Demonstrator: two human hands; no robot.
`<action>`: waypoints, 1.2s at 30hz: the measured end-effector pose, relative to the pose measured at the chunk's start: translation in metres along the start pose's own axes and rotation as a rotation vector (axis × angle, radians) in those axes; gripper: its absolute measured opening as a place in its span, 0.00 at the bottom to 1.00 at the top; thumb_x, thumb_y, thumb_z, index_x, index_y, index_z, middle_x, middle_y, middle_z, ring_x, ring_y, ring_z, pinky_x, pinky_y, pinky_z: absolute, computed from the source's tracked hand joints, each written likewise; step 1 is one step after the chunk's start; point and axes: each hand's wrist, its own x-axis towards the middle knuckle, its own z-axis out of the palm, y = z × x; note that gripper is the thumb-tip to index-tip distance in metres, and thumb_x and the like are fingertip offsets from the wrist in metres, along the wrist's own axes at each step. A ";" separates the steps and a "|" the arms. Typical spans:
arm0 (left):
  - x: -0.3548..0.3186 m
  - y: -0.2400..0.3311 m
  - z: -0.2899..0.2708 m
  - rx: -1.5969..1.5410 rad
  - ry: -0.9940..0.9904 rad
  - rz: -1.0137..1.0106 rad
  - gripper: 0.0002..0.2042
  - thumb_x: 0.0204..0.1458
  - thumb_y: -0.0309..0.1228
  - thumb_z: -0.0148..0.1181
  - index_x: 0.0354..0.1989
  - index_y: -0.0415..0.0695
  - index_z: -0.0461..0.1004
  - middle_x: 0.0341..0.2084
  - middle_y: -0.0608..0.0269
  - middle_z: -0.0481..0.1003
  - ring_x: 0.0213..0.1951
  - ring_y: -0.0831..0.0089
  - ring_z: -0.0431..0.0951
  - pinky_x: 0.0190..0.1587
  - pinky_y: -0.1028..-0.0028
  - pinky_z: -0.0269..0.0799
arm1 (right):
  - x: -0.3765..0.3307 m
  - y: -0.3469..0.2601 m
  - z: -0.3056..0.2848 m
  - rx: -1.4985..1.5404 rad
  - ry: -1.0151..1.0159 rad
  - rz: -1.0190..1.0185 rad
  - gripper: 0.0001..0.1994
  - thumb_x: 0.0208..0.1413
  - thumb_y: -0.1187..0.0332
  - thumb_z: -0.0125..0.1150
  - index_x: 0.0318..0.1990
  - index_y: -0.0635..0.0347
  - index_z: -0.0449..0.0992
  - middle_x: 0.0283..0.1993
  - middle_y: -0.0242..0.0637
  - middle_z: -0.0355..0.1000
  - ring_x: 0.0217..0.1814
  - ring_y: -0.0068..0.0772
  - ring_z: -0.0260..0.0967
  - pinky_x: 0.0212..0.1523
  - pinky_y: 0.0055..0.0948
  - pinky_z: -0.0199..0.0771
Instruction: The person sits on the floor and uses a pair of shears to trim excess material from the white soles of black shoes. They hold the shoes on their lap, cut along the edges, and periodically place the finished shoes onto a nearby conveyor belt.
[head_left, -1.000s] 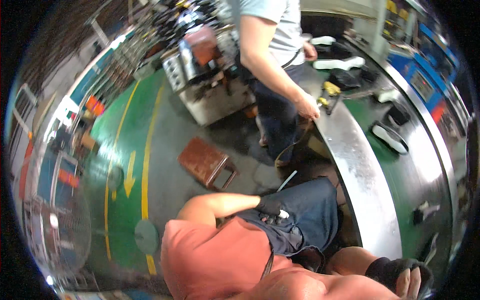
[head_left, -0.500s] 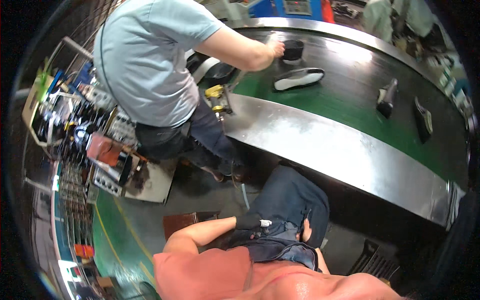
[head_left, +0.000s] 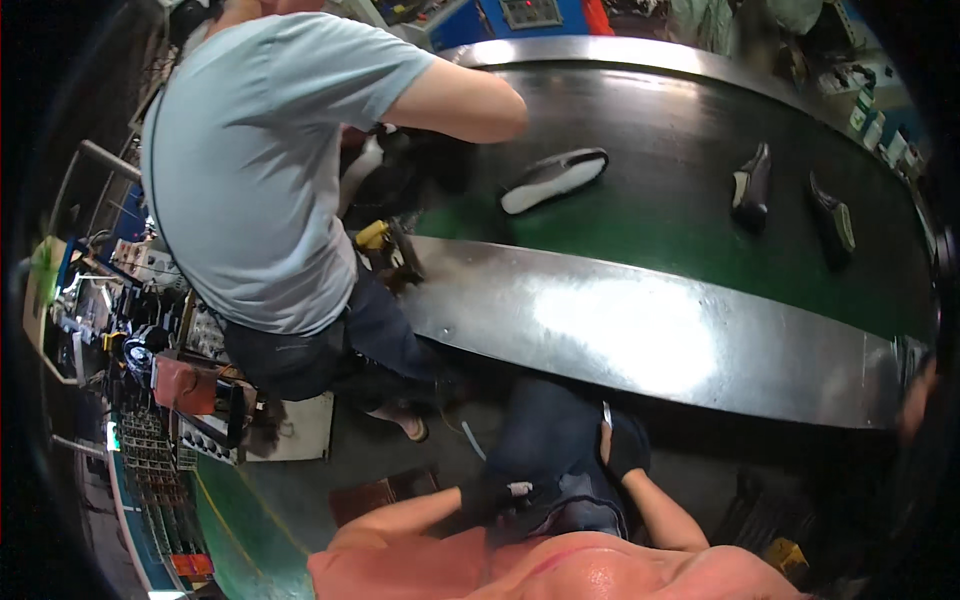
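Head view: right hand (head_left: pixel 624 448) pinches a slim, shiny strip (head_left: pixel 607 414); left hand (head_left: pixel 488 496) (dark-gloved, grip indiscernible) lies over cloth (head_left: pixel 548 425).

The shirt (head_left: pixel 410 572) is coral, the gloves (head_left: pixel 630 447) dark.

Shoe-factory production line
A white-soled shoe (head_left: pixel 556 184) and two dark shoes (head_left: pixel 754 192) lie along a steel-edged conveyor belt (head_left: pixel 665 205); beyond stands a blue machine (head_left: pixel 570 17) with a control panel (head_left: pixel 530 12).

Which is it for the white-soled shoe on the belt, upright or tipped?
Tipped: the shoe lies on its side, its white sole turned toward the camera.
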 end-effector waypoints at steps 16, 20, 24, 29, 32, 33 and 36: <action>0.013 0.442 -0.058 1.162 1.322 1.544 0.38 0.39 0.50 0.65 0.54 0.37 0.63 0.51 0.44 0.67 0.55 0.48 0.64 0.57 0.59 0.59 | 0.016 0.027 0.008 -0.120 0.011 0.016 0.22 0.59 0.58 0.42 0.26 0.68 0.75 0.28 0.59 0.71 0.32 0.58 0.70 0.36 0.48 0.66; 0.058 0.471 -0.114 1.045 1.406 1.112 0.40 0.36 0.52 0.66 0.55 0.37 0.62 0.53 0.45 0.64 0.56 0.48 0.63 0.58 0.60 0.59 | 0.015 0.027 0.012 -0.064 0.075 0.007 0.22 0.59 0.59 0.42 0.25 0.68 0.75 0.28 0.60 0.70 0.32 0.59 0.69 0.36 0.49 0.66; 0.069 0.448 -0.064 0.995 1.246 1.316 0.40 0.34 0.44 0.69 0.59 0.47 0.61 0.49 0.47 0.68 0.51 0.52 0.68 0.51 0.59 0.65 | 0.016 0.067 0.027 -0.126 0.088 0.097 0.21 0.58 0.58 0.44 0.25 0.67 0.75 0.29 0.59 0.70 0.32 0.60 0.69 0.35 0.48 0.66; 0.073 0.431 -0.065 0.739 1.191 1.366 0.43 0.29 0.41 0.70 0.60 0.52 0.57 0.50 0.48 0.68 0.51 0.51 0.69 0.53 0.60 0.66 | 0.024 0.057 0.025 -0.196 0.033 -0.052 0.19 0.57 0.61 0.46 0.22 0.65 0.75 0.25 0.57 0.70 0.29 0.57 0.69 0.32 0.48 0.66; 0.040 0.438 -0.044 0.119 0.657 0.954 0.34 0.35 0.38 0.71 0.53 0.41 0.66 0.41 0.51 0.73 0.41 0.60 0.75 0.45 0.66 0.70 | 0.022 0.067 0.028 -0.120 0.020 -0.057 0.19 0.59 0.60 0.43 0.27 0.66 0.74 0.29 0.58 0.70 0.33 0.59 0.68 0.35 0.48 0.65; 0.043 0.410 -0.102 -0.187 0.483 1.107 0.23 0.41 0.37 0.68 0.46 0.44 0.70 0.33 0.57 0.75 0.31 0.67 0.75 0.35 0.71 0.72 | 0.015 0.051 0.041 -0.074 -0.036 -0.164 0.20 0.61 0.59 0.41 0.32 0.66 0.75 0.33 0.58 0.71 0.35 0.59 0.68 0.37 0.47 0.66; 0.016 0.334 -0.061 -0.371 -0.028 1.078 0.12 0.50 0.33 0.58 0.43 0.44 0.71 0.29 0.66 0.73 0.27 0.76 0.72 0.32 0.77 0.72 | 0.016 0.081 0.044 0.085 0.224 -0.252 0.25 0.63 0.52 0.35 0.48 0.67 0.69 0.45 0.52 0.70 0.38 0.55 0.69 0.44 0.46 0.66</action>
